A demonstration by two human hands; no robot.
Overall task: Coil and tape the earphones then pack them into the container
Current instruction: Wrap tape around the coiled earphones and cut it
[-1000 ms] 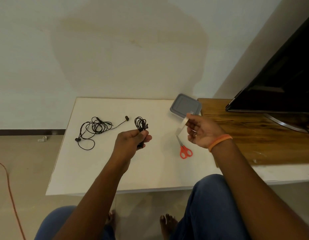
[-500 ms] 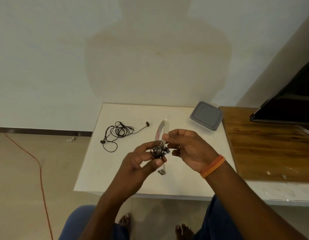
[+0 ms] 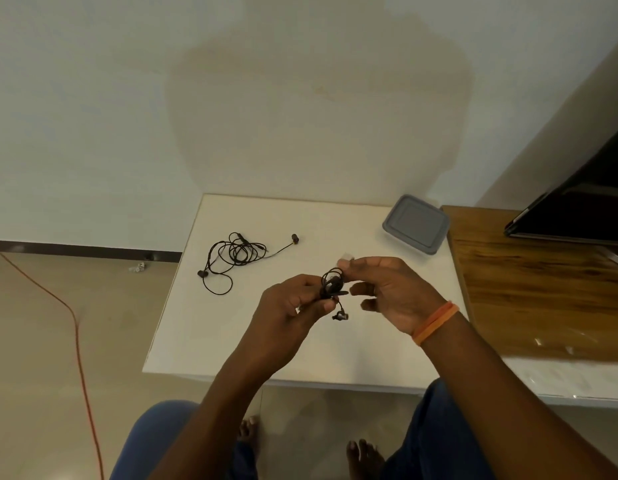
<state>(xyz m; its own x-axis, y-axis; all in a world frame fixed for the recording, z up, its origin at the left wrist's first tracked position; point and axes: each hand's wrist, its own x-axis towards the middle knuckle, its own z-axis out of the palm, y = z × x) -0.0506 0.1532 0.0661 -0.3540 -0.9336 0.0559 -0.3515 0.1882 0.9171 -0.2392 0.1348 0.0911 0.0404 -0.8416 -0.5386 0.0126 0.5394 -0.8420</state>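
The left hand (image 3: pixel 293 306) pinches a small coiled earphone bundle (image 3: pixel 331 285) above the white table (image 3: pixel 203 327), one earbud dangling below. The right hand (image 3: pixel 387 289) pinches a clear strip of tape (image 3: pixel 345 259) at the coil's top edge — half a second ago the strip stood upright between the hands; now it meets the wire, so taping looks begun. A second, loose earphone set (image 3: pixel 236 254) lies on the table; the grey container (image 3: pixel 416 223) sits lidded beyond. No readable writing anywhere.

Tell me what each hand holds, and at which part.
Left hand pinches the coiled earphones at the bundle's lower side; right hand pinches a tape piece by fingertips.
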